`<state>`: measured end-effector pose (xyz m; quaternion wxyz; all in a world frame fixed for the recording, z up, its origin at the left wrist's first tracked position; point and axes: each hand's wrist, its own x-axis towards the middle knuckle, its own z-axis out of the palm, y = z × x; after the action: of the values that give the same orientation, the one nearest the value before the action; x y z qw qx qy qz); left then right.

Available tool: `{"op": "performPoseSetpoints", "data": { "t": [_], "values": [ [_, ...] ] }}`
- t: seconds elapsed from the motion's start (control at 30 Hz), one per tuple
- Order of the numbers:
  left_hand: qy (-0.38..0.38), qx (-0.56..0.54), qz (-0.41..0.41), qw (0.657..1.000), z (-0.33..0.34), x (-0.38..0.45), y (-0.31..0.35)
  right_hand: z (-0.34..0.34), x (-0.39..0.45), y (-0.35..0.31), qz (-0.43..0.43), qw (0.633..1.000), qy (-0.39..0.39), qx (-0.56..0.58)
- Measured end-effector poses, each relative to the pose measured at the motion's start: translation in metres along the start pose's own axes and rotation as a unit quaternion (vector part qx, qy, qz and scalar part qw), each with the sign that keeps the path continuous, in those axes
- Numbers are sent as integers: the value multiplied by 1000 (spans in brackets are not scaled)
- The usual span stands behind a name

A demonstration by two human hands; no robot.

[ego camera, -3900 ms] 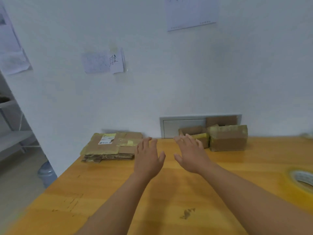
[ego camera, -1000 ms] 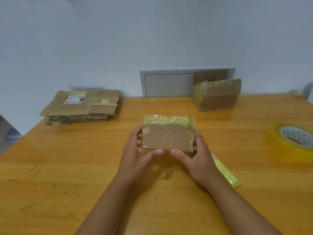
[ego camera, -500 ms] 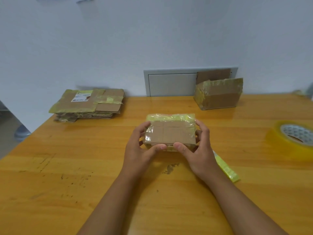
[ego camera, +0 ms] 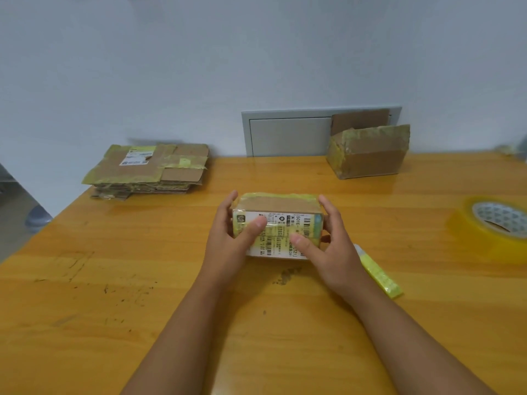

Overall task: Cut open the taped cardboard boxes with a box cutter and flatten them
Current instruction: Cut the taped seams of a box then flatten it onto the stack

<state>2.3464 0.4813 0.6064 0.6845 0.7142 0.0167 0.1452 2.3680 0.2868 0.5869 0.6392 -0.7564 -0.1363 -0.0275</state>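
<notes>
Glossy varnished wood table (ego camera: 142, 280); matt brown cardboard box (ego camera: 278, 205) under shiny clear tape, white paper label (ego camera: 285, 226)

"501E" on small box (ego camera: 278, 220) shipping label, barcode beside, rest illegible

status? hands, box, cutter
Left hand and right hand both grip small taped box, label side up, uncut. Yellow box cutter lies on table beside right wrist, untouched. Nothing in the way.
</notes>
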Motion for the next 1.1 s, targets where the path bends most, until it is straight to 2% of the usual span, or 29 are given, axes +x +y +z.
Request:
{"op": "performPoseSetpoints", "data": {
  "t": [0.13,0.33,0.47,0.7,0.9,1.0,1.1],
  "values": [
    [-2,0,7,1000,-3,4,1,-2,3,-3,0,999,11,-43],
    [16,89,-35,995,-7,8,-4,0,2,-4,25,999,-13,16],
    [-6,28,-69,997,-6,7,-1,-2,3,-8,23,1000,8,-1],
    [1,-111,-88,990,3,4,2,-5,5,-7,26,997,45,51],
    [-51,-154,-140,977,3,5,-1,-7,5,-5,79,991,-7,109],
    [-28,-132,-143,980,5,5,0,-3,2,-2,87,991,-4,103],
    [23,-15,-113,993,8,5,-3,6,-2,-1,86,996,2,8]
  ]
}}
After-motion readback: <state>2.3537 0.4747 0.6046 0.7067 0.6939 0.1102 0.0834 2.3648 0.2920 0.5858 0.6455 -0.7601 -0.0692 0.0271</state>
